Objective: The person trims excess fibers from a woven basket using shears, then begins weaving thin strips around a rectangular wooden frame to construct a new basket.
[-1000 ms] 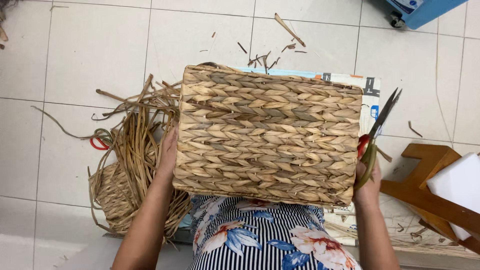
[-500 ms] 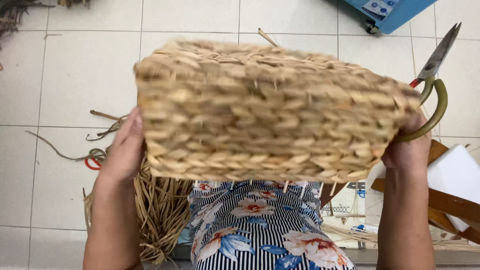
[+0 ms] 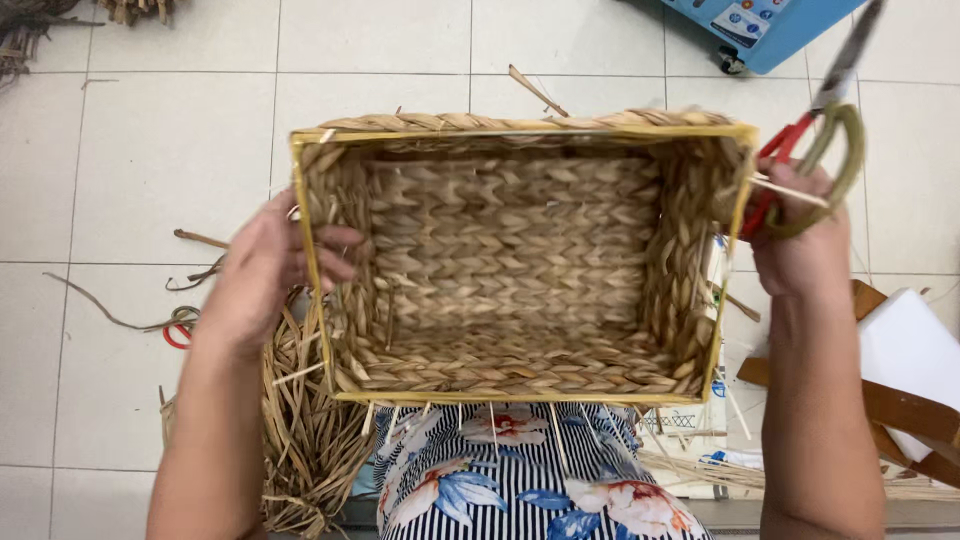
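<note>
A rectangular basket [image 3: 520, 250] woven of pale dried fibre is held above my lap with its opening facing up at me. A yellow frame runs round its rim. My left hand [image 3: 265, 275] grips the left wall, fingers curled inside over the rim. My right hand [image 3: 800, 245] presses against the right wall and also holds a pair of scissors [image 3: 815, 140] with red and olive handles, blades pointing up and to the right. Thin fibre ends stick out along the basket's near edge.
A heap of loose dried fibre [image 3: 310, 440] lies on the white tiled floor at the lower left, beside a second pair of red-handled scissors [image 3: 178, 332]. A blue appliance [image 3: 760, 25] stands at the top right. Wooden pieces [image 3: 900, 400] and a white sheet [image 3: 915, 350] lie at the right.
The basket has been turned over: a second ago its woven bottom faced me, then it tilted, and its open inside faces me. Both hands stayed on its sides.
</note>
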